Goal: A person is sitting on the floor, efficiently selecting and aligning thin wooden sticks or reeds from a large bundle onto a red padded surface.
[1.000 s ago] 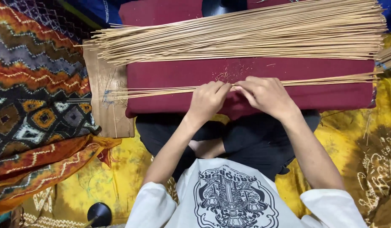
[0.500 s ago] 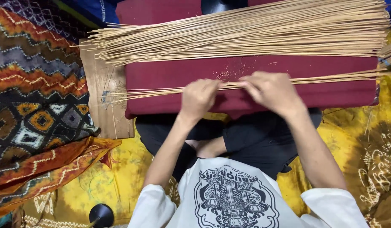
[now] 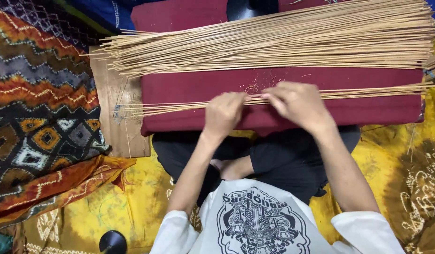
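A small bunch of thin bamboo sticks (image 3: 175, 106) lies lengthwise along the near edge of a dark red cushion (image 3: 189, 87) across my lap. My left hand (image 3: 223, 114) and my right hand (image 3: 298, 104) are both closed on this bunch near its middle, a short gap between them. A much larger pile of the same pale sticks (image 3: 274, 40) lies across the far part of the cushion, untouched by either hand.
A brown cardboard sheet (image 3: 115, 117) sticks out under the cushion's left end. Patterned zigzag cloth (image 3: 39, 103) covers the left side, yellow batik cloth (image 3: 405, 164) the floor around me. A black round object (image 3: 112, 242) sits at the bottom left.
My hands have drifted slightly apart along the small bunch. The large pile has not moved.
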